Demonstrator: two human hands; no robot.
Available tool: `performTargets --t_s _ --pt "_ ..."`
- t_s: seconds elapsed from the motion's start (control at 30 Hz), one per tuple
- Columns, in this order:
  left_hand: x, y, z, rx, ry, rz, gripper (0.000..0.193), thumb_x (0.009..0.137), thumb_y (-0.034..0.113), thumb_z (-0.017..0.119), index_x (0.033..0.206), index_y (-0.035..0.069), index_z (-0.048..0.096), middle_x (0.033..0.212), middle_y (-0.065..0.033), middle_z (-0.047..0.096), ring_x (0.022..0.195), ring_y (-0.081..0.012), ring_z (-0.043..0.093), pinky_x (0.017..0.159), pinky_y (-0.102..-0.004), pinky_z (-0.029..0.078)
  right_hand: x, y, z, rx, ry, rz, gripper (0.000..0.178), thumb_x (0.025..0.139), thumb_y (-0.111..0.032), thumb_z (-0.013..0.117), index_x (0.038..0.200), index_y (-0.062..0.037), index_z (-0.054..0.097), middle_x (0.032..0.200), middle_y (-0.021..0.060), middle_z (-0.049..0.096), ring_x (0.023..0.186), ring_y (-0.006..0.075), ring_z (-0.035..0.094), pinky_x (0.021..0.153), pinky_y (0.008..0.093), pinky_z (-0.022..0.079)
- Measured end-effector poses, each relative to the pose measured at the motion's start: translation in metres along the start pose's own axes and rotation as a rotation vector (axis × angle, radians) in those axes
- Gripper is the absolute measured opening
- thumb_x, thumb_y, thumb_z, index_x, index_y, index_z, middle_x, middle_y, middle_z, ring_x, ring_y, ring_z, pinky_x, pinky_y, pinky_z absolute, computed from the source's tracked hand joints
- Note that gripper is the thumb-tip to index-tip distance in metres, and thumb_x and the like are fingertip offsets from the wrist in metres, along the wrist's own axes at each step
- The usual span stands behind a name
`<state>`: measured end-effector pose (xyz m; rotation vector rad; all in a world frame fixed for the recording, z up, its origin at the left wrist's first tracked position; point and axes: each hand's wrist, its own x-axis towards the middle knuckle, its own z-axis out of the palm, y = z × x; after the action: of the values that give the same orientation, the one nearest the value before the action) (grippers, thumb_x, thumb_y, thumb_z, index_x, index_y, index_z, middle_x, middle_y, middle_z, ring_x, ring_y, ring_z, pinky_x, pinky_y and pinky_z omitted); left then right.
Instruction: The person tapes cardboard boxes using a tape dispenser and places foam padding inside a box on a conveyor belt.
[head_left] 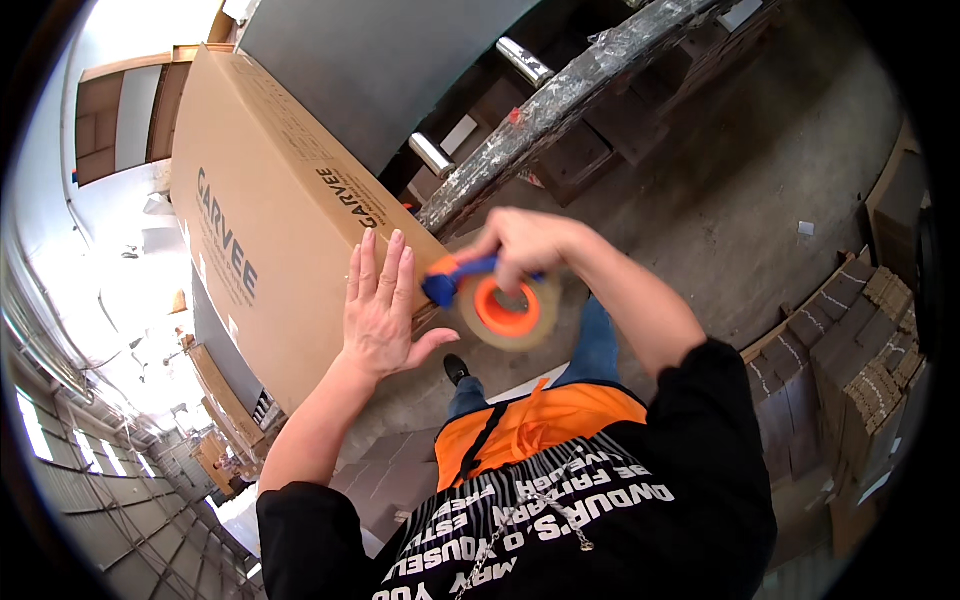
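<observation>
From my remote seat, the nearest thing is the wearer's black shirt (pixel 650 530), then an orange apron (pixel 590 408) above blue jeans (pixel 600 345) and one dark shoe (pixel 456 369). Ahead, the left hand (pixel 380 320) is spread flat and holds nothing, fingers pointing up in front of the box (pixel 260 210); I cannot tell whether the palm touches it. The right hand (pixel 525 243) is curled around the tape gun (pixel 470 270), blue with an orange-cored roll (pixel 485 312), blurred, just beside the box's near end. The curled fingers hide part of the gun, so I cannot tell whether its head meets the cardboard. The box, large and brown, leans across my view and blocks much of what lies behind it. Flat cardboard (pixel 390 475) lies low by the left sleeve. Beyond the right hand, a metal rail (pixel 560 115) runs away to the upper right, scuffed, with shreds of film along its edge and two rollers (pixel 525 62) on its box side. A dark panel (pixel 370 70) stands along the box's far side. Stacked cardboard (pixel 830 340) fills the right side, past the concrete floor (pixel 770 190). Farthest off, at lower left, is a ribbed wall (pixel 110 500).
</observation>
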<state>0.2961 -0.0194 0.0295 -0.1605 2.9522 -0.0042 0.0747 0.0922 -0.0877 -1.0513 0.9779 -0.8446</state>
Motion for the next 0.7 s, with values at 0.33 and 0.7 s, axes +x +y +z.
performTargets --t_s 0.33,0.7 --pt "0.009 0.001 0.009 -0.040 0.087 -0.019 0.042 0.064 0.024 0.083 0.095 0.004 0.064 0.106 -0.0120 0.064 0.132 -0.0442 0.044 0.113 -0.0611 0.026 0.025 -0.002 0.123 -0.409 0.114 0.041 0.033 0.055 -0.020 0.067 0.086 -0.0162 0.075 0.075 0.0130 0.071 0.078 0.0313 0.070 0.070 0.0404 0.056" --pt "-0.007 -0.003 0.011 -0.036 0.168 -0.069 0.054 0.063 0.026 0.084 0.110 0.007 0.067 0.128 -0.0103 0.060 0.136 -0.0411 0.041 0.116 -0.0570 0.024 -0.016 0.066 0.206 0.281 0.239 -0.095 0.101 0.059 -0.012 0.074 0.149 0.0046 0.030 0.142 0.0222 0.049 0.130 0.0244 0.050 0.108 0.0318 0.040"
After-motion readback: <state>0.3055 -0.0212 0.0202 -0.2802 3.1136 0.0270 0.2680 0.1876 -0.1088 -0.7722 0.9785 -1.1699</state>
